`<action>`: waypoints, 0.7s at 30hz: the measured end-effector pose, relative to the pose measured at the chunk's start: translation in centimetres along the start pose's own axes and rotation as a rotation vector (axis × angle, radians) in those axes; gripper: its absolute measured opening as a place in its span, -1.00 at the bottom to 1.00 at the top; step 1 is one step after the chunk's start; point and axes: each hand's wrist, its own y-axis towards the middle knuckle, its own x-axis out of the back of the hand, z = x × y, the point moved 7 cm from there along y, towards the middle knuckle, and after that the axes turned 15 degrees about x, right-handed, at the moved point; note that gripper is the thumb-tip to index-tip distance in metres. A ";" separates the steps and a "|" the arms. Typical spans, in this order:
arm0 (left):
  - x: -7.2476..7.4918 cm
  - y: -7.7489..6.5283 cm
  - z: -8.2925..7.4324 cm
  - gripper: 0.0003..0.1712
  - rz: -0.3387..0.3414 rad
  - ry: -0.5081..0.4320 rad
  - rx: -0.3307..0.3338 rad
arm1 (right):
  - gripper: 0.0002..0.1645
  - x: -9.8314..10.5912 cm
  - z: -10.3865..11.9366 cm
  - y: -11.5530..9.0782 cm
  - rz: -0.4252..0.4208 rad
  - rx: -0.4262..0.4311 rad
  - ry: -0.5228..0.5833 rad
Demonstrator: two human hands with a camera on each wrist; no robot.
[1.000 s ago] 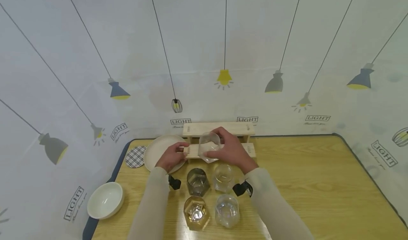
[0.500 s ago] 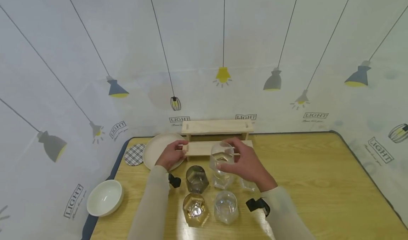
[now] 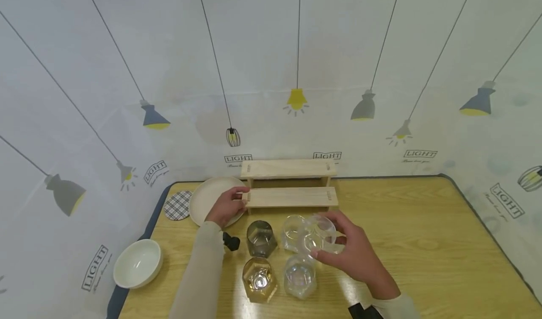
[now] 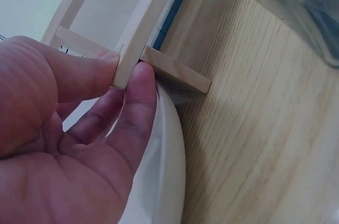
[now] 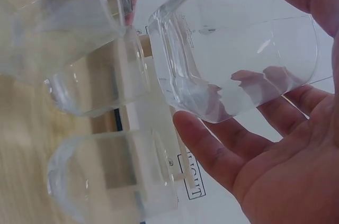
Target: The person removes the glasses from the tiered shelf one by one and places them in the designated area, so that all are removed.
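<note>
In the head view, my right hand [image 3: 355, 251] holds a clear glass [image 3: 315, 234] above the table, with thumb and fingers around its sides. The right wrist view shows this glass [image 5: 233, 49] tipped in the frame, with fingers along its wall. My left hand [image 3: 228, 207] pinches the left end of the lower board of a two-step wooden shelf [image 3: 292, 197]; the left wrist view shows thumb and fingers on the board end [image 4: 132, 49]. Below the shelf stand a smoky grey glass [image 3: 260, 239], a clear glass [image 3: 291, 229], an amber glass [image 3: 259, 280] and an iridescent glass [image 3: 299, 277].
A beige plate [image 3: 203, 199] lies under and beside my left hand. Left of it are a checked coaster [image 3: 178, 205] and a white bowl [image 3: 138, 263]. Another clear glass [image 5: 114, 176] shows in the right wrist view. A printed cloth wall [image 3: 271, 51] surrounds the table [image 3: 423, 234].
My right hand has brought the clear glass from over the lower shelf board toward me and to the right, beside the standing glasses. My left hand keeps its hold on the shelf end.
</note>
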 end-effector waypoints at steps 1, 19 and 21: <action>0.0 0.0 0.1 -0.47 0.000 -0.002 0.001 | -0.18 0.1 0.0 -0.6 -0.003 0.006 0.001; 0.1 0.2 0.0 -0.46 -0.004 0.019 0.010 | -0.12 0.9 -1.7 -7.9 -0.059 -0.157 -0.040; 0.0 0.2 0.0 -0.47 -0.002 0.019 0.008 | -0.12 0.8 -2.4 -8.4 -0.052 -0.189 -0.038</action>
